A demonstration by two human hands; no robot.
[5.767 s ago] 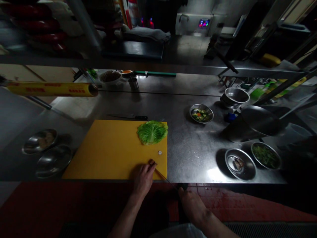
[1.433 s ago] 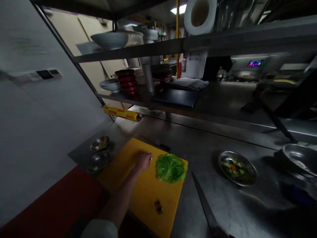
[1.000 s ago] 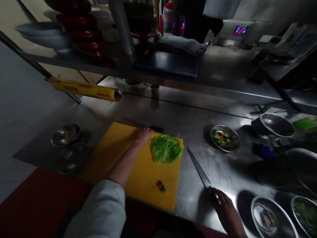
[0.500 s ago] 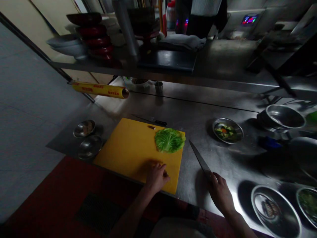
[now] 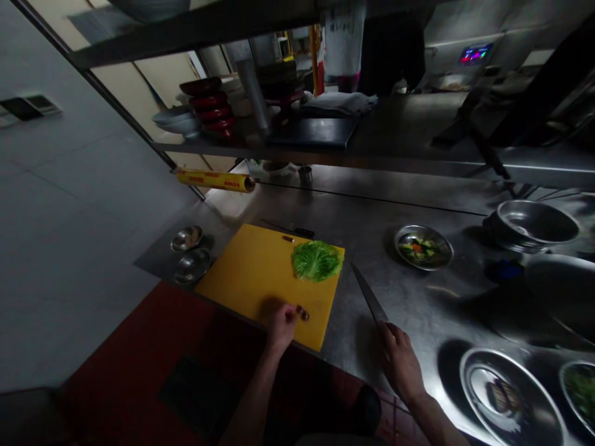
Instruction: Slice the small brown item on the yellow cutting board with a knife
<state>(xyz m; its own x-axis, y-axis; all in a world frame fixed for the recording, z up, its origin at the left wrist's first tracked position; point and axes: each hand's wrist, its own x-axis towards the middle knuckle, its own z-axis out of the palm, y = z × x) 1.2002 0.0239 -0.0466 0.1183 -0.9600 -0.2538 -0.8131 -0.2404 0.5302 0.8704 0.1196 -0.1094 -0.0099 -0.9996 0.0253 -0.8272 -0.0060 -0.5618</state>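
Note:
My right hand (image 5: pixel 400 362) is wrapped round the handle of a long kitchen knife (image 5: pixel 368 292), whose blade points away over the steel counter, right of the yellow cutting board (image 5: pixel 251 272). Low over the board's near edge, my left hand (image 5: pixel 282 327) has its fingers pinched together; what they hold, if anything, is hidden. Just right of those fingertips lie small brown pieces (image 5: pixel 302 313), too small to name. A green lettuce-like leaf (image 5: pixel 317 260) rests flat at the board's far right corner. Beside it is a short brown stick-like piece (image 5: pixel 288 238).
Behind the board lies a second knife (image 5: pixel 304 233). Two small steel bowls (image 5: pixel 192 266) stand at the left. On the right are a bowl of cut vegetables (image 5: pixel 424 248), stacked steel bowls (image 5: pixel 534 223) and a large basin (image 5: pixel 511 396). A shelf (image 5: pixel 395 139) spans the back; a person (image 5: pixel 393 49) stands beyond it.
The view has tilted up and shifted left. My left hand has moved back from the small brown pieces, which now show beside its fingertips. My right hand still holds the knife.

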